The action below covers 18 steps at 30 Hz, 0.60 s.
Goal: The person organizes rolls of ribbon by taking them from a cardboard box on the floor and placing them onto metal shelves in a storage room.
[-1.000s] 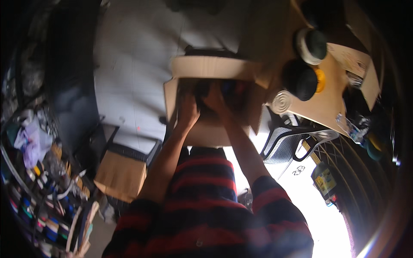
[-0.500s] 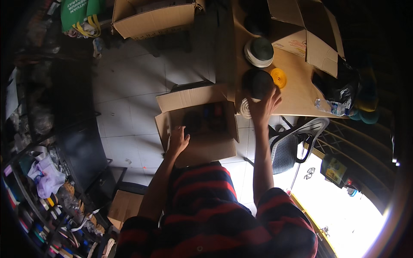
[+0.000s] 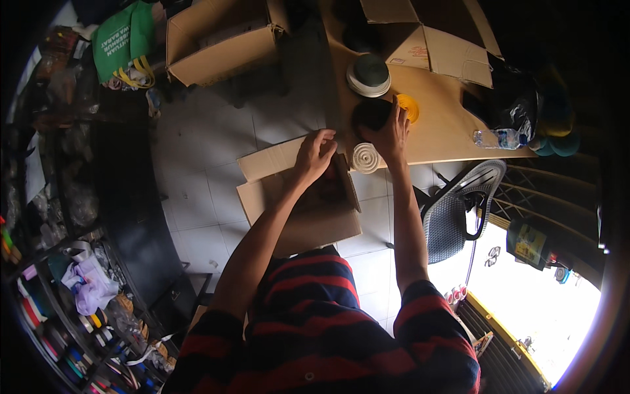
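Observation:
On the wooden table, my right hand point(image 3: 392, 136) grips the near right side of a dark, round roll point(image 3: 369, 116), with the thumb at its near edge and the fingers along its right side. A yellow coiled roll point(image 3: 408, 108) lies just beyond those fingers. Closest to the table's front edge is a cream coiled roll point(image 3: 365, 158), below my right thumb. My left hand point(image 3: 316, 156) hovers over the open cardboard box point(image 3: 315, 233), its fingers loosely bent and apart with nothing in them. Dark items inside that box are partly hidden by my left arm.
A dark green roll on a white one point(image 3: 369, 75) stands farther back on the table point(image 3: 446, 131). Beyond are an open carton point(image 3: 453, 52) and a plastic bottle point(image 3: 502, 138). A mesh chair point(image 3: 453, 217) stands at right, crowded shelves point(image 3: 72, 315) at left, another carton point(image 3: 220, 49) at far left.
My left hand has risen from inside the box and moved right and away toward the table. My right hand has closed in on the dark roll. The whole view has shifted slightly.

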Motion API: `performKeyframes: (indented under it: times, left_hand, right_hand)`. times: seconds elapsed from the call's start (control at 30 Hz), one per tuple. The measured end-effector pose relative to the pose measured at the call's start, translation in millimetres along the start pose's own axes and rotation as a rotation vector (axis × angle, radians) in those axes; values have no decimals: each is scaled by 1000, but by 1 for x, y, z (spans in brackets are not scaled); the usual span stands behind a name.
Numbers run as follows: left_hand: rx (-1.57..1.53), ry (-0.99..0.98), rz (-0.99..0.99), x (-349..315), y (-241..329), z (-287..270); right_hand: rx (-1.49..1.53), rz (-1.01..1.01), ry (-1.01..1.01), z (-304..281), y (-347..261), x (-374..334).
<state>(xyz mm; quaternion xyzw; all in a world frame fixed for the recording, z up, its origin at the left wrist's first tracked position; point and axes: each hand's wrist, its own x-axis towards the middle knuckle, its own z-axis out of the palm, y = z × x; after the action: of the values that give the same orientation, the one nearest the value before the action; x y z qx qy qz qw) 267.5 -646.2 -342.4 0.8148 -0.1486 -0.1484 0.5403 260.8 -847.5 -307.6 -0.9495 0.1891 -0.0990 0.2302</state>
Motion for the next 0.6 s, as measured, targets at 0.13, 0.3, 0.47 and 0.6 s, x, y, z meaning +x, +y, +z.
performKeyframes:
  times: [0.13, 0.3, 0.47, 0.6]
  left_hand:
    - [-56, 15, 69, -5, 51, -35]
    - [-207, -126, 85, -22, 104, -81]
    - [-726, 14, -76, -80, 122, -120]
    - [-889, 306, -423, -150, 126, -139]
  right_hand:
    - [97, -319, 34, -45, -31, -16]
    - [116, -598, -176, -100, -96, -47]
    - [145, -916, -289, -127, -145, -74]
    - [143, -1051, -260, -119, -178, -111]
